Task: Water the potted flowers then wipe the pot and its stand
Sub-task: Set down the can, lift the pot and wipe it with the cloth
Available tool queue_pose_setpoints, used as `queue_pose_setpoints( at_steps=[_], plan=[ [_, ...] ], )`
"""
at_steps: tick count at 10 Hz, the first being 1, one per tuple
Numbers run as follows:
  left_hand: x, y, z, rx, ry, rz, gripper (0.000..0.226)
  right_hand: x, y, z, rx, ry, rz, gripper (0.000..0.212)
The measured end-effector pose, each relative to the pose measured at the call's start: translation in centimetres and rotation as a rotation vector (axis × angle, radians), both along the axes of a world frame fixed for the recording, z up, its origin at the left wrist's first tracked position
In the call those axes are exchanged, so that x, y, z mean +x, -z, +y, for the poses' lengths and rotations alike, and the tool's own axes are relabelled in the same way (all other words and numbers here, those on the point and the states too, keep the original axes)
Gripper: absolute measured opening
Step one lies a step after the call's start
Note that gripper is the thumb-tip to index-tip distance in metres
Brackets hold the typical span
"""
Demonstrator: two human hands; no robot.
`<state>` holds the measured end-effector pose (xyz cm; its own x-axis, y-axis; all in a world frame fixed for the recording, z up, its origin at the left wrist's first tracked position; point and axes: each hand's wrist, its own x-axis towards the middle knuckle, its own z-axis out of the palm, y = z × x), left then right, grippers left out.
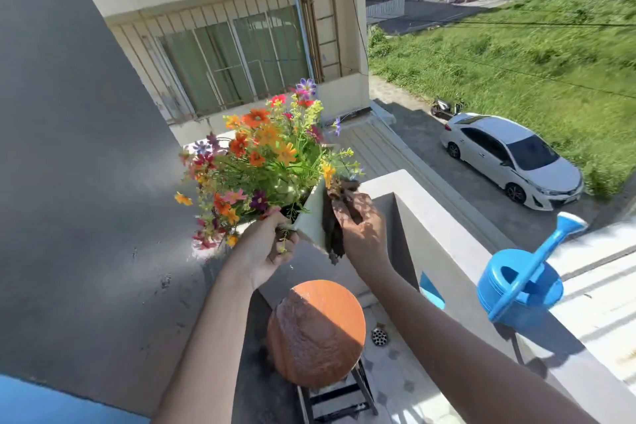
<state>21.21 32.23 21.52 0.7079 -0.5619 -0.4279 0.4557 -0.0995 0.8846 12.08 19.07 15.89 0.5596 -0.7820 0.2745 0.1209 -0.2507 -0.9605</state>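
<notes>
I hold a white square pot (311, 217) of mixed orange, red, purple and yellow flowers (261, 155) up in the air, tilted to the left. My left hand (266, 246) grips the pot's lower corner. My right hand (361, 227) presses a dark brown cloth (334, 234) against the pot's side. Below the pot stands the stand (320, 330), with a round orange-brown wooden top that looks wet and a black metal frame. A blue watering can (519, 289) rests on the balcony ledge to the right.
A grey wall (69, 182) closes the left side. The white balcony ledge (430, 213) runs along the right. A floor drain (379, 336) lies by the stand. Far below are a white car (512, 158), a scooter and grass.
</notes>
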Motion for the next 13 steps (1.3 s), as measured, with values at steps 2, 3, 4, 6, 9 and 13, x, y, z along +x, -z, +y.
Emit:
queue_pose_setpoints(
  at_steps=[2, 3, 4, 6, 9, 13],
  plan=[
    [1.9, -1.1, 1.7, 0.048, 0.076, -0.073, 0.007, 0.1, -2.9, -2.2, 0.066, 0.065, -0.102, 0.022],
    [2.2, -1.4, 2.4, 0.072, 0.060, -0.113, 0.015, -0.1, -2.7, -4.8, 0.188, 0.112, -0.104, 0.041],
    [2.6, -1.8, 3.2, 0.114, 0.067, -0.139, 0.019, -0.8, -4.2, -5.8, 0.137, 0.028, 0.048, 0.023],
    [2.4, -2.0, 3.4, 0.202, 0.154, -0.191, 0.017, -2.4, -6.7, -5.1, 0.167, -0.248, 0.195, 0.034],
    [2.2, -2.1, 2.3, 0.320, 0.049, -0.359, 0.020, -6.7, 1.1, -7.3, 0.231, -0.331, 0.323, 0.034],
    [0.5, 2.2, -0.3, 0.327, -0.458, -0.459, 0.028, -1.0, -5.9, -2.1, 0.639, -0.024, 0.057, 0.041]
  ],
)
